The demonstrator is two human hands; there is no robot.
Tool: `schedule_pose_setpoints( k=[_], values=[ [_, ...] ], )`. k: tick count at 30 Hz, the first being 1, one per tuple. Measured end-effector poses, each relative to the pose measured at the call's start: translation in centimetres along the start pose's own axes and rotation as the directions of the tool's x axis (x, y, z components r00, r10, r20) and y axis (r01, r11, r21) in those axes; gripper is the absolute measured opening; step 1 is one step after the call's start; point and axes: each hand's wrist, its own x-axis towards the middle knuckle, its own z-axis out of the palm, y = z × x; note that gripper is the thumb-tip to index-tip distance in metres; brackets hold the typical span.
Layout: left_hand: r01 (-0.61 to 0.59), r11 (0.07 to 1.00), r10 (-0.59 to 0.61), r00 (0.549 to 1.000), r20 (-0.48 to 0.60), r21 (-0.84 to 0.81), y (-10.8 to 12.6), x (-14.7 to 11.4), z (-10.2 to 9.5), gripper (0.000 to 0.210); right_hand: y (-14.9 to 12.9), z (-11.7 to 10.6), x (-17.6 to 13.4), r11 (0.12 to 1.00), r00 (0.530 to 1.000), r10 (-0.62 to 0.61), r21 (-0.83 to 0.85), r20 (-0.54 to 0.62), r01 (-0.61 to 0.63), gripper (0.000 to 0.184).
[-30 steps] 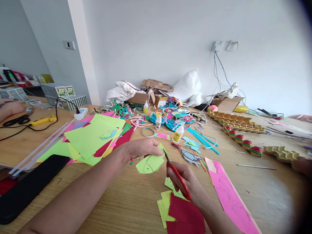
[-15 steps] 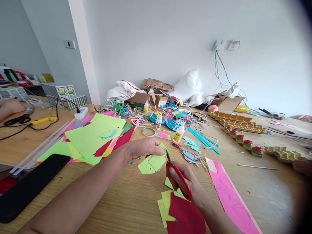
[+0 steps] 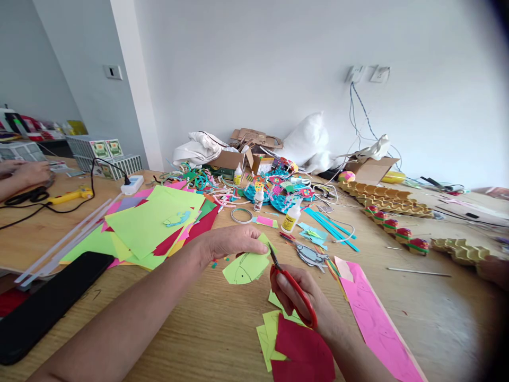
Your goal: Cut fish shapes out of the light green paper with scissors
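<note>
My left hand (image 3: 244, 241) pinches a piece of light green paper (image 3: 246, 269) with a fish outline drawn on it, held above the table. In my right hand (image 3: 302, 292) are red-handled scissors (image 3: 296, 294), their blades at the paper's upper right edge close to my left fingertips. Whether the blades are fully closed is hard to see. Below my right hand lie dark red paper pieces (image 3: 304, 347) and yellow-green scraps (image 3: 270, 331). A cut-out grey-blue fish (image 3: 312, 255) lies just beyond the scissors.
Coloured paper sheets (image 3: 151, 223) are stacked at left, near a black phone-like slab (image 3: 51, 307). Glue bottles (image 3: 292, 216) and a tape roll (image 3: 242, 215) stand ahead. A pink strip (image 3: 377, 318) and egg cartons (image 3: 385, 199) are at right. Another person's hands (image 3: 29, 174) show far left.
The green paper has tilted slightly to the left in my left hand, and the scissors have shifted a little. At far left the other person's hands have moved further into view.
</note>
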Motion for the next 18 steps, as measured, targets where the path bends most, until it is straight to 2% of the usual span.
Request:
schedule_pose_setpoints(
  k=[7,18],
  values=[
    [0.01,1.0,-0.01,1.0,0.015,0.001,0.12,-0.2,-0.08,0.017,-0.11,0.03,-0.06,1.0,1.0,0.019,-0.003,0.003,-0.019,0.043],
    [0.094,0.995,-0.095,0.995,0.038,0.031,0.12,-0.29,-0.44,0.016,-0.67,-0.05,-0.06,0.995,0.998,0.057,-0.079,0.041,-0.054,0.041]
  ],
)
